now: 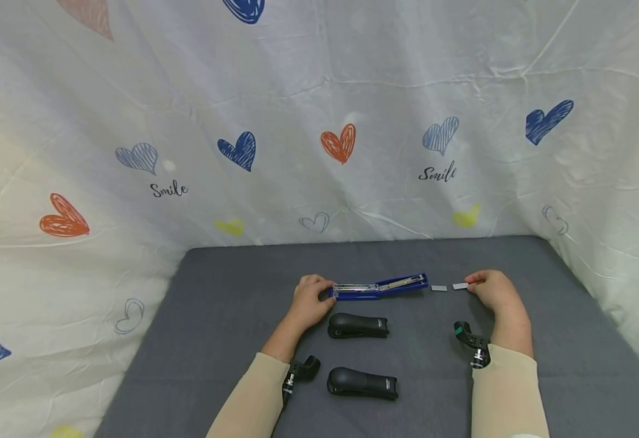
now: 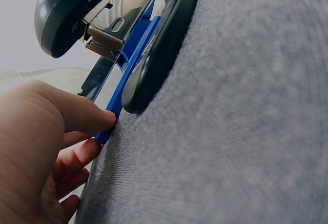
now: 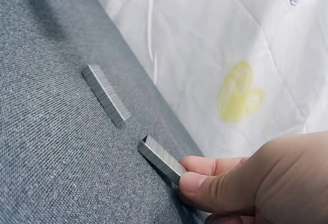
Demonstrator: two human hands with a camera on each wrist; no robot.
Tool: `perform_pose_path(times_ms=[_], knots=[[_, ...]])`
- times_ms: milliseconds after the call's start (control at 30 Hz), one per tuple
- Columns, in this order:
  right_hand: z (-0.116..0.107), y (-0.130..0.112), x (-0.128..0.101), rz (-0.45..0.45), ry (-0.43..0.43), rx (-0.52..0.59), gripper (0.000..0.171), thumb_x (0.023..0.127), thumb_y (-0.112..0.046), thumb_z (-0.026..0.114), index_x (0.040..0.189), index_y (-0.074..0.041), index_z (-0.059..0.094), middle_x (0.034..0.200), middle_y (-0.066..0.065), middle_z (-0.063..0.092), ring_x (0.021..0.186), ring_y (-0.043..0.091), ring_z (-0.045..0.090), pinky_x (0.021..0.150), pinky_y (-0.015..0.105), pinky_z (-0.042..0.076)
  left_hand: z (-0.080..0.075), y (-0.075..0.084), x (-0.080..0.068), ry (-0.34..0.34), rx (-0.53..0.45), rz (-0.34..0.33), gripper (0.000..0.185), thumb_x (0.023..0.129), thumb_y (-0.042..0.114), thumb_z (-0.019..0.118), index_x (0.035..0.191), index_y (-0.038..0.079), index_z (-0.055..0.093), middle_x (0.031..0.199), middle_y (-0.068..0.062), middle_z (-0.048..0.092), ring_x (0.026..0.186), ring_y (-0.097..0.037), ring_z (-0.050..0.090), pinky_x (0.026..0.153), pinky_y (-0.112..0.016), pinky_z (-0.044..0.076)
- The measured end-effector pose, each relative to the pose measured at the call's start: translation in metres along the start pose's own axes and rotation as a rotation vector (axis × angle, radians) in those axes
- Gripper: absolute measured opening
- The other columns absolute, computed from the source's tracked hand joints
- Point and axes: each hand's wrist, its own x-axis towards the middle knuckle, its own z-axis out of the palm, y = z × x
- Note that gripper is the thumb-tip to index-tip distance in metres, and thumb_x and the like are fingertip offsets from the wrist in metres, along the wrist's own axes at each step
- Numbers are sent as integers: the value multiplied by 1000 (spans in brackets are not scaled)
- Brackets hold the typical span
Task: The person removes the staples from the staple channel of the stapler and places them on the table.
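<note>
A blue stapler (image 1: pixel 356 293) lies opened out on the grey cloth, its metal channel showing. My left hand (image 1: pixel 310 302) holds its left end; in the left wrist view the thumb and a finger (image 2: pixel 84 155) pinch the end of the blue base. Off to the right, my right hand (image 1: pixel 496 292) pinches one end of a strip of staples (image 3: pixel 161 158) between thumb and finger. A second strip of staples (image 3: pixel 105 95) rests on the cloth, between the held strip and the stapler's raised right part (image 1: pixel 404 283).
Two black staplers lie nearer the body, one (image 1: pixel 358 326) just below the blue stapler and another (image 1: pixel 362 384) closer to the front. A white curtain (image 1: pixel 286 194) printed with hearts hangs behind the grey table (image 1: pixel 232 316). Wrist cameras (image 1: pixel 304 368) sit on both forearms.
</note>
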Motion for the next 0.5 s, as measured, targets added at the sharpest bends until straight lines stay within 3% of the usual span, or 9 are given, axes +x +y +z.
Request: perform_pose_path(times_ms=[333, 500], knots=[[-1, -2, -2, 12, 15, -3, 25, 91, -8, 56, 112, 4, 62, 119, 30, 52, 101, 41, 48, 85, 57, 35, 0, 1, 0, 0, 2, -4, 30, 84, 25, 70, 113, 16, 69, 103, 1, 58, 110, -21, 44, 94, -43, 32], [-5, -7, -4, -26, 35, -24, 29, 93, -15, 56, 114, 5, 61, 118, 29, 54, 103, 41, 49, 85, 55, 38, -1, 1, 0, -7, -8, -11, 31, 84, 25, 70, 113, 17, 69, 104, 1, 58, 111, -20, 43, 95, -43, 32]])
